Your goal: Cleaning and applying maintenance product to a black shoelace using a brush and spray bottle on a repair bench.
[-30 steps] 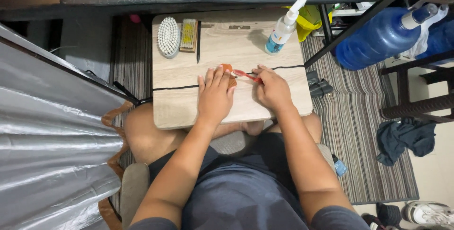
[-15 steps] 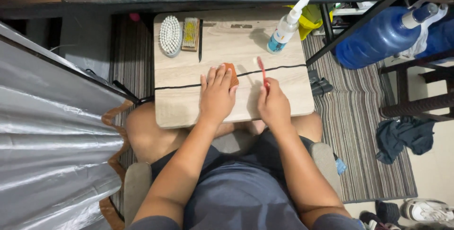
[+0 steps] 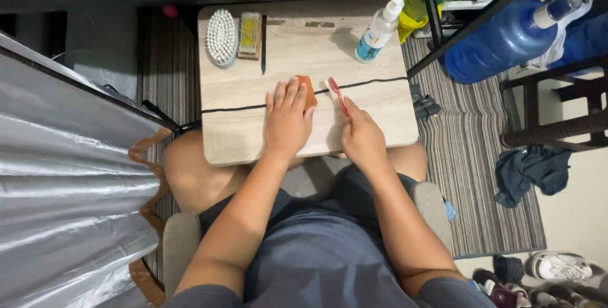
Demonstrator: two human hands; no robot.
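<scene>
Head view: the right hand [image 3: 362, 138] pinches the lower end of a red toothbrush [image 3: 337, 96], its grip narrow around the handle. The brush's long axis runs away from the grip, head pointing up-left toward a spray bottle [image 3: 379, 26]. Just left of that grip, the left hand [image 3: 288, 120] lies flat over an orange-brown object [image 3: 308, 91] on the wooden tabletop [image 3: 240, 134]; fingers hide most of it, leaving its kind unclear.
</scene>
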